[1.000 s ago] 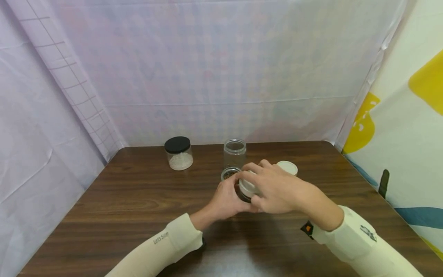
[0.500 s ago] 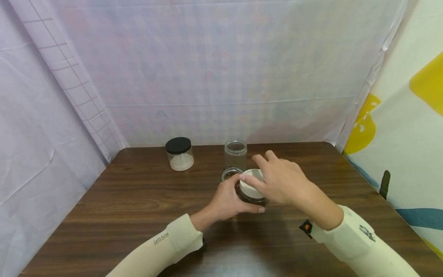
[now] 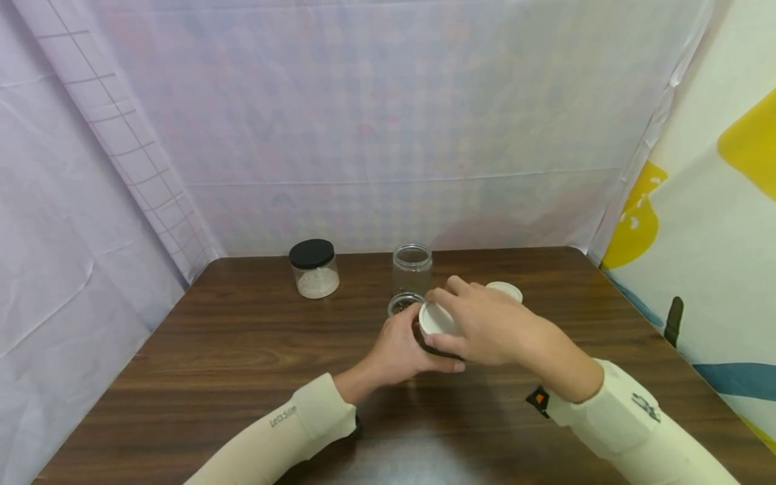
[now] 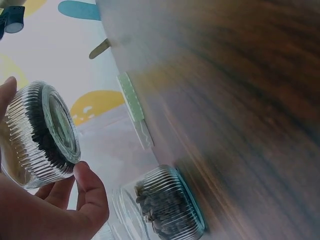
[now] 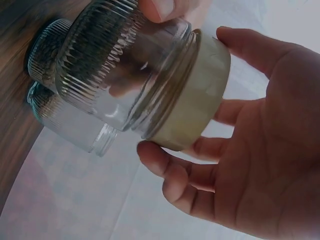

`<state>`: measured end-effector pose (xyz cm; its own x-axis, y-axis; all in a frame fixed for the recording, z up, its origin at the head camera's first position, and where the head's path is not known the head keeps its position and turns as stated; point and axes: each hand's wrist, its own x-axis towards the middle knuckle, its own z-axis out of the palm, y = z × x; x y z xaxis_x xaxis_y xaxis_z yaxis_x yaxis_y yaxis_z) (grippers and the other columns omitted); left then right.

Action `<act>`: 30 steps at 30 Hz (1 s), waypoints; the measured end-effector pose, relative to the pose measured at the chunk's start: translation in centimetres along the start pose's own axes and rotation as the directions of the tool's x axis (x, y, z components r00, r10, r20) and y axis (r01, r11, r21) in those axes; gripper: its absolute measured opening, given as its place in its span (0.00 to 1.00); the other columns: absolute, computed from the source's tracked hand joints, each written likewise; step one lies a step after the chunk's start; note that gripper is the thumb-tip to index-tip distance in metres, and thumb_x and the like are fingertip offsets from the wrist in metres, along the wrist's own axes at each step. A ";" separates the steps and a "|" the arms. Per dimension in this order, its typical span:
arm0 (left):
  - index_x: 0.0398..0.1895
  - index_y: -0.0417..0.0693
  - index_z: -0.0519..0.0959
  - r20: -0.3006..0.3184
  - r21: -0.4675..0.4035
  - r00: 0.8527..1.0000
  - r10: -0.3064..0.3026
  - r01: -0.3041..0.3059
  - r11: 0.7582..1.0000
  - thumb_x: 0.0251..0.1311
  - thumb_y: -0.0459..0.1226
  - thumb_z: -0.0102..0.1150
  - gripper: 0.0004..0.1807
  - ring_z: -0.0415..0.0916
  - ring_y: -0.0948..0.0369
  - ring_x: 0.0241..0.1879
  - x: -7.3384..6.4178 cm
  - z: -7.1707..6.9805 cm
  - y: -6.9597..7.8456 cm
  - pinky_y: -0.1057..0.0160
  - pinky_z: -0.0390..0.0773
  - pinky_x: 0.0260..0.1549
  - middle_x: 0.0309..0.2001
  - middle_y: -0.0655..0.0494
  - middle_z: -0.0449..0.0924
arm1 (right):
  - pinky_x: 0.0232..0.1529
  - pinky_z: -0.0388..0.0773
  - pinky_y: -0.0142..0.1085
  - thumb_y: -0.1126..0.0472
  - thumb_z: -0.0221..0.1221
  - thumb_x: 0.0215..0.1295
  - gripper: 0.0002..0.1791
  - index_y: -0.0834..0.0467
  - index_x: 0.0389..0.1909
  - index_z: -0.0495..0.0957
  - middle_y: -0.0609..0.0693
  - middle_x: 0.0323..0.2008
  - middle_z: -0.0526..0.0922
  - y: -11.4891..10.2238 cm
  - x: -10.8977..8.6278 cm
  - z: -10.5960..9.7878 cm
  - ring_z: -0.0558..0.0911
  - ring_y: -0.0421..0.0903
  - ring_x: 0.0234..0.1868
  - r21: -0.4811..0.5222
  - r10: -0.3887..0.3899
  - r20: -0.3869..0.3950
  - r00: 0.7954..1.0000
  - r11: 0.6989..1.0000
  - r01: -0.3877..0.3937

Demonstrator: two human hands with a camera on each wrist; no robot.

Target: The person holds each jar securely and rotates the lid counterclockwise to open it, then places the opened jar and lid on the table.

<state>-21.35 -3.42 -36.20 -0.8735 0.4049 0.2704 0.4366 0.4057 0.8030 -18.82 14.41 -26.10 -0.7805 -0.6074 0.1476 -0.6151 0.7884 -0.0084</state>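
Observation:
My left hand (image 3: 400,347) holds a ribbed clear glass jar (image 5: 110,65) with dark grains in it, tilted above the table. Thumb and fingers go round its lower part in the left wrist view. On the jar's mouth sits a cream-white lid (image 5: 197,95). My right hand (image 5: 265,115) grips this lid by its rim, thumb on one side and fingers on the other. Just behind the held jar stands a lidless ribbed jar (image 3: 401,306) of brownish grains, partly hidden by my hands. A taller lidless clear jar (image 3: 412,273) is behind that one.
At the back left stands a clear jar with a black lid (image 3: 312,254) and white grains inside. Another white lid (image 3: 506,291) lies on the wooden table (image 3: 242,364), right of my right hand. A white cloth (image 3: 376,135) hangs behind the table.
Half a second ago the right hand's fingers were spread and lifted over the lid; now they have come down round its rim. The left hand and jar have stayed nearly in place.

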 end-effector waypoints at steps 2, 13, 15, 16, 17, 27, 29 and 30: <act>0.65 0.63 0.71 -0.004 0.017 1.000 0.002 -0.002 1.000 0.33 0.57 0.85 0.50 0.78 0.66 0.52 0.0 0.0 0.0 0.61 0.78 0.53 0.54 0.68 0.80 | 0.37 0.78 0.41 0.40 0.60 0.68 0.31 0.52 0.66 0.72 0.50 0.49 0.77 0.1 0.0 -0.1 0.79 0.46 0.38 -0.006 -0.028 0.011 1.000 1.000 0.028; 0.69 0.60 0.69 -0.022 0.054 1.000 -0.003 0.004 0.999 0.34 0.53 0.85 0.53 0.78 0.63 0.49 0.0 0.0 0.0 0.63 0.79 0.46 0.54 0.60 0.80 | 0.47 0.78 0.48 0.52 0.61 0.59 0.34 0.49 0.69 0.69 0.53 0.66 0.72 0.1 -0.3 -0.4 0.78 0.56 0.53 0.048 -0.100 0.082 0.992 0.994 0.097; 0.69 0.59 0.70 -0.026 0.068 1.000 -0.001 0.003 0.998 0.34 0.52 0.85 0.52 0.78 0.62 0.50 0.0 -0.1 0.0 0.62 0.79 0.47 0.54 0.59 0.80 | 0.48 0.78 0.50 0.54 0.61 0.59 0.34 0.49 0.69 0.69 0.54 0.67 0.72 0.1 -0.4 -0.4 0.78 0.57 0.53 0.056 -0.116 0.082 0.990 0.992 0.111; 0.68 0.59 0.70 -0.026 0.068 1.000 -0.002 0.003 0.998 0.34 0.52 0.85 0.52 0.78 0.62 0.50 0.0 -0.1 0.0 0.62 0.79 0.47 0.54 0.59 0.80 | 0.48 0.78 0.50 0.55 0.61 0.59 0.34 0.49 0.69 0.69 0.54 0.67 0.72 0.1 -0.4 -0.5 0.78 0.57 0.54 0.061 -0.118 0.085 0.989 0.992 0.113; 0.68 0.59 0.70 -0.025 0.065 1.000 -0.001 0.003 0.998 0.34 0.53 0.85 0.52 0.79 0.62 0.50 0.0 -0.1 0.0 0.62 0.79 0.48 0.54 0.60 0.80 | 0.49 0.78 0.50 0.55 0.61 0.59 0.34 0.50 0.69 0.69 0.54 0.67 0.71 0.1 -0.4 -0.5 0.78 0.57 0.54 0.062 -0.120 0.089 0.989 0.991 0.115; 0.63 0.63 0.72 0.006 0.000 1.000 0.003 -0.003 1.000 0.34 0.57 0.84 0.48 0.78 0.67 0.51 -0.1 0.0 -0.1 0.61 0.78 0.52 0.52 0.69 0.80 | 0.40 0.81 0.50 0.24 0.52 0.64 0.43 0.49 0.70 0.69 0.52 0.62 0.75 0.0 -0.6 -1.7 0.81 0.53 0.46 -0.037 0.095 0.039 0.995 0.995 -0.094; 0.64 0.63 0.72 0.002 0.011 1.000 0.006 -0.006 1.000 0.34 0.58 0.84 0.49 0.78 0.67 0.52 0.0 0.0 -0.2 0.61 0.77 0.54 0.54 0.69 0.80 | 0.37 0.82 0.51 0.21 0.47 0.64 0.46 0.51 0.70 0.69 0.55 0.59 0.76 0.0 -0.5 -1.6 0.82 0.53 0.42 -0.055 0.153 0.032 0.988 0.987 -0.152; 0.64 0.63 0.72 0.001 0.018 1.000 0.009 -0.009 1.000 0.35 0.58 0.84 0.49 0.78 0.67 0.53 0.0 0.0 -0.2 0.61 0.77 0.55 0.54 0.69 0.80 | 0.37 0.82 0.52 0.20 0.45 0.64 0.47 0.51 0.70 0.69 0.56 0.58 0.76 0.0 -0.4 -1.4 0.82 0.52 0.39 -0.059 0.171 0.033 0.985 0.984 -0.169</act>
<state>-21.44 -3.47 -36.37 -0.8691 0.4098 0.2770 0.4486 0.4168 0.7906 -18.36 14.81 -24.73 -0.8776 -0.4663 0.1114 -0.4666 0.8841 0.0250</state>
